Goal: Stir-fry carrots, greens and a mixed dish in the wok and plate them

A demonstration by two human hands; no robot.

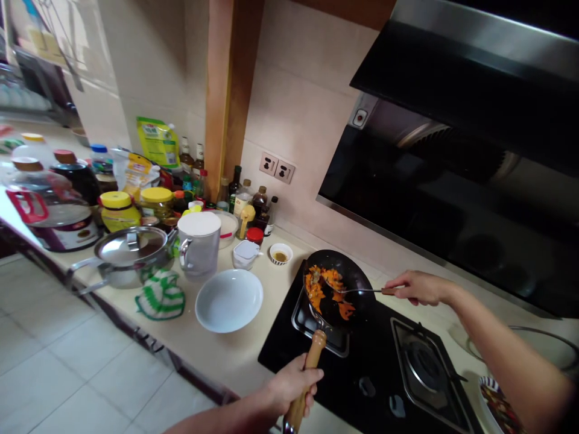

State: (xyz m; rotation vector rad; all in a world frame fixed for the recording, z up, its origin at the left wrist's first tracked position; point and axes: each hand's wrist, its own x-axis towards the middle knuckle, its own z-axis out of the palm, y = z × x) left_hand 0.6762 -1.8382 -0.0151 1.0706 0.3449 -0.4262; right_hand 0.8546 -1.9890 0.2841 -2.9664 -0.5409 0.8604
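My left hand (292, 383) is closed around the wooden handle (307, 377) of a black wok (357, 280), which is tilted up toward the left over the left gas burner (319, 328). Orange food (323, 288) lies in the wok's lower left side. My right hand (418, 287) grips the handle end of a metal spatula (357, 291); its blade reaches into the wok among the food. An empty white bowl (229, 299) sits on the counter just left of the stove.
The black stove top (375, 374) has a second burner (427, 364) at right. Left on the counter stand a lidded pot (129, 256), a white jug (199, 241), a green-striped cloth (160, 295), a small sauce dish (281, 254) and several bottles and jars. A range hood (465, 96) hangs overhead.
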